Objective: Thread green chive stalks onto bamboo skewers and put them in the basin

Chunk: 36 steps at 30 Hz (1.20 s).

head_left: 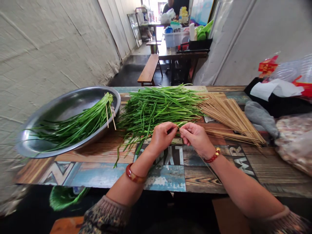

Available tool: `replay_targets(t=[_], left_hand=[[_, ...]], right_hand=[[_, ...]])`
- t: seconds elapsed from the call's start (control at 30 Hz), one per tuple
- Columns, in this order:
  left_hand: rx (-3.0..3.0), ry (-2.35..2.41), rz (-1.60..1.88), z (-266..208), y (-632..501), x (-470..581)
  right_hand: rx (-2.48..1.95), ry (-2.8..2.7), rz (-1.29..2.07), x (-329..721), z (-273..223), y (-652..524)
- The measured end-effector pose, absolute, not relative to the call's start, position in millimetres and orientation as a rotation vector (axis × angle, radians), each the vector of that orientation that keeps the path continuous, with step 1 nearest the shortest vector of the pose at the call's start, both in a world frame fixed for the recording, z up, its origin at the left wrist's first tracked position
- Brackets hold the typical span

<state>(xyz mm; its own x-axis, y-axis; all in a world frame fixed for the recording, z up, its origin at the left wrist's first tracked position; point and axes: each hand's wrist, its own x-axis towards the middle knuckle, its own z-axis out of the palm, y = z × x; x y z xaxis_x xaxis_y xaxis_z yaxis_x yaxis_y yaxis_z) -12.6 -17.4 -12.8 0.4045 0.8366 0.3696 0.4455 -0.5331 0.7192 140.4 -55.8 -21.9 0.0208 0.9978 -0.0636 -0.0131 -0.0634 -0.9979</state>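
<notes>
My left hand (163, 136) is closed in a pinch on the pale ends of a few garlic chives, at the near side of a large heap of garlic chives (161, 104). Almost touching it, my right hand (195, 135) is also closed, fingertips together at the same stalk ends. From under its palm a thin bamboo skewer (209, 169) slants toward the table's near edge; its tip is hidden by the fingers. To the right of the heap lies a fanned pile of bamboo skewers (231, 117). Skewered chives (90, 122) lie in a steel basin (29, 139) on the left.
The patchwork wooden table (102, 175) bears plastic bags (294, 139) and a grey bag (259, 117) at the right. Below its left edge hangs a green basket (60, 198). Behind stand a bench (149, 68) and another table with a clear bin (176, 38); a person is farther back.
</notes>
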Motion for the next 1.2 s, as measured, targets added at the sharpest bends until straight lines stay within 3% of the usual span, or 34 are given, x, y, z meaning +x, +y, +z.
replay_targets(t=[0.37,0.6,0.83,1.2], left_hand=[[2.198,1.072,0.929,-19.2,-11.7,-14.0],[2.491,1.376,0.892,-10.6,-6.6,-28.3],[2.120,1.218,0.708,-4.4,0.9,-39.4],[2.665,0.926,0.536,-27.2,6.7,-24.0]], right_hand=[[-1.119,-1.120,1.252,147.9,-15.4,-51.3],[-1.170,-1.035,1.179,161.3,-13.9,-43.9],[-1.177,-1.184,1.328,171.1,-10.9,-45.2],[-1.230,-1.422,1.287,161.3,-11.3,-52.9]])
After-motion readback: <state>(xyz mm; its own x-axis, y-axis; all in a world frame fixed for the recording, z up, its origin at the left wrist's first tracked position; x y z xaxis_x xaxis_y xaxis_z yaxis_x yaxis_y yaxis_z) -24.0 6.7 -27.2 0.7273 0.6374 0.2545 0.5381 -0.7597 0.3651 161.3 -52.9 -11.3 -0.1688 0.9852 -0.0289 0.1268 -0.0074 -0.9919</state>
